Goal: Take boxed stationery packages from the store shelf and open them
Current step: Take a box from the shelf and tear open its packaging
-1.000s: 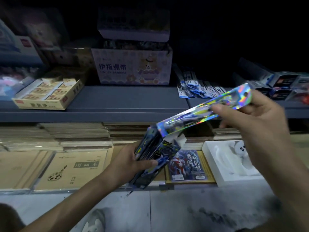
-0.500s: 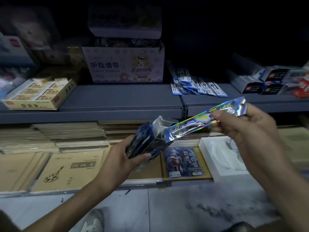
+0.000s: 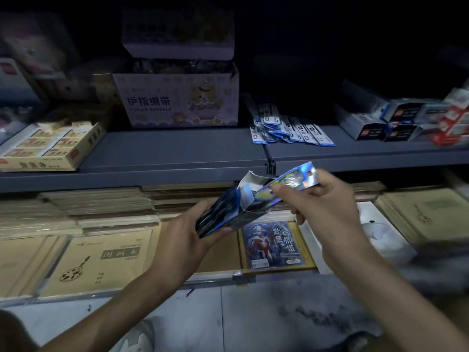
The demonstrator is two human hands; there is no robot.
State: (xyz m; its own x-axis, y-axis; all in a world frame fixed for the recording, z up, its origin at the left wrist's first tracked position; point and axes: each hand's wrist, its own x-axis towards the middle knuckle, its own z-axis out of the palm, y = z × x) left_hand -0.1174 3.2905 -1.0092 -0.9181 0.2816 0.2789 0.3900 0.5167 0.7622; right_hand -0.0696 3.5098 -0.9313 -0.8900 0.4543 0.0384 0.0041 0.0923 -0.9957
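Note:
My left hand [image 3: 187, 240] grips a dark blue printed box [image 3: 218, 215] in front of the lower shelf, its top flap [image 3: 250, 180] folded open. My right hand [image 3: 319, 209] pinches a long shiny holographic packet [image 3: 291, 180] that reaches into the box's open mouth; most of its length is inside or hidden by my fingers. A similar blue character pack [image 3: 272, 243] lies flat on the lower shelf under my hands.
The grey upper shelf [image 3: 177, 153] carries a finger-bandage carton [image 3: 182, 100], a yellow tray of small boxes [image 3: 48, 146], blue-white refill packets [image 3: 289, 132] and dark boxes [image 3: 380, 123]. Brown sketchbooks [image 3: 101, 260] and a white tray [image 3: 375, 224] fill the lower shelf. Tiled floor lies below.
The holographic packet has slid back down into the box, with my right hand moving left toward my left hand. The view has shifted slightly right and down.

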